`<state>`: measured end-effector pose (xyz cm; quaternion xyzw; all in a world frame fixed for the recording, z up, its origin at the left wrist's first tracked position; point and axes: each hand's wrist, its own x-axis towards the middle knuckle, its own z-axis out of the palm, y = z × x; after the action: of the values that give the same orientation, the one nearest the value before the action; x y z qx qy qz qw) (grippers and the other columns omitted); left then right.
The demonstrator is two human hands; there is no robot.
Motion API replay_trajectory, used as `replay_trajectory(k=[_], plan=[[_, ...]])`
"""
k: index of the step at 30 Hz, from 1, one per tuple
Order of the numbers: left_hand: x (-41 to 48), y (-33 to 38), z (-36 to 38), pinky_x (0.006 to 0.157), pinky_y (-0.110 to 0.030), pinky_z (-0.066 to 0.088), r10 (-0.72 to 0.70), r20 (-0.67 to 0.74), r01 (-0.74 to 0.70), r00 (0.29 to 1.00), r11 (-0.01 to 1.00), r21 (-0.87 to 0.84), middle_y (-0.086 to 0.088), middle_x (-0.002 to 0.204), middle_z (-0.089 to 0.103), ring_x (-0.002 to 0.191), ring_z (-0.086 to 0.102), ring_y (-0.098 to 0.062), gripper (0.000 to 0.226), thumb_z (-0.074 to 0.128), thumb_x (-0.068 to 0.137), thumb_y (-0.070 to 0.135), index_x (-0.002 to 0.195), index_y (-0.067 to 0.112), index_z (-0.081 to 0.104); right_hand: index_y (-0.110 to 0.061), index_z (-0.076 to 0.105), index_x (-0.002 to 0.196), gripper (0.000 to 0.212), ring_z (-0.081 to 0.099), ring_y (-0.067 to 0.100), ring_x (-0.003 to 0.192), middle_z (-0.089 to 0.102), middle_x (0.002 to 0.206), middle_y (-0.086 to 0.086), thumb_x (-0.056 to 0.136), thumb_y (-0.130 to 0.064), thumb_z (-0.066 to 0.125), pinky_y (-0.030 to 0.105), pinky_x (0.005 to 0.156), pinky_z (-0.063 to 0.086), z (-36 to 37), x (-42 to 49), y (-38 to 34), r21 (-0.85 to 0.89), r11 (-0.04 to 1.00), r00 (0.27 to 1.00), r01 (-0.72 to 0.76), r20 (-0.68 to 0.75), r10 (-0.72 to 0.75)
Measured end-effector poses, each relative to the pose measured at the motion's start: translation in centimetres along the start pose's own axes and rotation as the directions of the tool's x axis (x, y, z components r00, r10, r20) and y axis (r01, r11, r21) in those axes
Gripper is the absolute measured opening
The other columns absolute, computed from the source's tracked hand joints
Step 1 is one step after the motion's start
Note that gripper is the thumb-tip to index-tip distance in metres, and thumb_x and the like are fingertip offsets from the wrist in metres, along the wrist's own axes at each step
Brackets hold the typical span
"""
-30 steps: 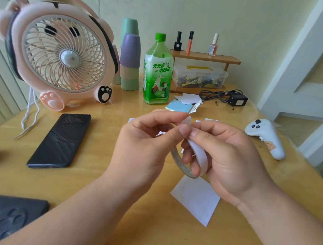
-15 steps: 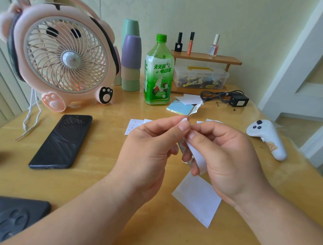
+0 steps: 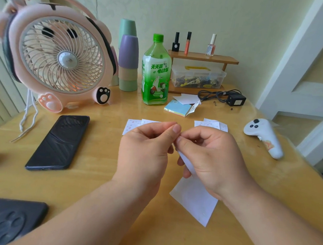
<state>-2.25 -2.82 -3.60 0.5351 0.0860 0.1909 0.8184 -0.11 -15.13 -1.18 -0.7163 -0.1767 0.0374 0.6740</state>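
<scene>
My left hand point(image 3: 146, 149) and my right hand point(image 3: 213, 158) meet above the middle of the wooden table point(image 3: 98, 175). Both pinch a narrow white paper strip point(image 3: 185, 161) between thumb and forefinger at its top end. The strip runs down along my right palm, and most of it is hidden by the fingers. A white paper square point(image 3: 194, 201) lies flat on the table just below my right hand. Small patterned paper pieces lie beyond the hands, left point(image 3: 130, 125) and right point(image 3: 213, 124).
A pink bear-shaped fan point(image 3: 57, 57) stands back left, a black phone point(image 3: 59, 141) in front of it. A green bottle point(image 3: 156, 71), stacked cups point(image 3: 127, 64), a sticky-note pad point(image 3: 177, 108), a charger point(image 3: 234, 100) and a white controller point(image 3: 264, 137) surround the hands. A dark case point(image 3: 7, 221) lies bottom left.
The curved loop of the strip that showed between the hands is now gone from sight inside my right hand. Both hands have drawn closer at the fingertips and sit slightly further away.
</scene>
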Motion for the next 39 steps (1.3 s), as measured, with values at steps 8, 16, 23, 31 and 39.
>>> replay_trajectory(k=[8,16,23,31,39], plan=[[-0.1,0.2,0.4,0.07,-0.033,0.056,-0.133,-0.041,0.13,0.99,0.989,-0.071,-0.025,0.093,0.075,0.079,0.07,-0.03,0.006,0.074,0.086,0.0,0.09,-0.003,0.077,-0.009,0.061,0.062,0.022,0.042,0.01,0.049,0.051,0.053,0.004,0.077,-0.001,0.075,0.032,0.045,0.041,0.3,0.4,0.8,-0.453,0.826,0.918,0.335,-0.039,-0.394],[0.1,0.0,0.5,0.067,-0.032,0.052,-0.284,-0.037,0.278,0.958,0.953,-0.116,-0.023,0.091,0.072,0.081,0.065,-0.029,0.013,0.068,0.089,-0.003,0.099,-0.009,0.073,-0.011,0.055,0.057,0.019,0.045,0.02,0.056,0.043,0.058,-0.004,0.075,-0.013,0.063,0.039,0.047,0.038,0.3,0.8,1.4,-0.702,0.573,0.848,0.422,0.083,-0.523],[0.3,0.0,0.4,0.066,-0.033,0.049,-0.347,-0.061,0.335,0.936,0.929,-0.156,-0.018,0.085,0.067,0.08,0.057,-0.028,0.015,0.067,0.086,-0.006,0.1,-0.008,0.072,-0.011,0.055,0.06,0.017,0.047,0.024,0.056,0.044,0.061,-0.003,0.076,-0.014,0.059,0.039,0.045,0.041,0.3,1.1,1.0,-0.767,0.458,0.831,0.45,0.171,-0.529],[1.8,1.0,-1.1,0.065,-0.027,0.051,-0.335,-0.2,0.305,0.921,0.938,-0.166,0.001,0.066,0.064,0.058,0.05,-0.013,0.006,0.077,0.087,0.009,0.092,0.006,0.076,-0.007,0.065,0.066,0.017,0.049,0.024,0.062,0.054,0.065,0.007,0.082,-0.002,0.063,0.038,0.054,0.04,-0.1,0.2,-0.6,-0.692,0.46,0.769,0.556,0.218,-0.602],[0.6,0.4,-0.6,0.07,-0.026,0.048,-0.283,-0.05,0.286,0.958,0.955,0.076,0.005,0.093,0.076,0.081,0.064,-0.009,0.018,0.079,0.087,0.015,0.105,0.014,0.079,-0.039,0.011,0.159,0.091,0.063,0.015,0.079,0.07,0.081,-0.01,0.092,-0.025,0.071,0.041,0.074,0.057,-6.4,2.6,-0.3,-0.867,0.488,0.993,-0.096,-0.114,-0.008]])
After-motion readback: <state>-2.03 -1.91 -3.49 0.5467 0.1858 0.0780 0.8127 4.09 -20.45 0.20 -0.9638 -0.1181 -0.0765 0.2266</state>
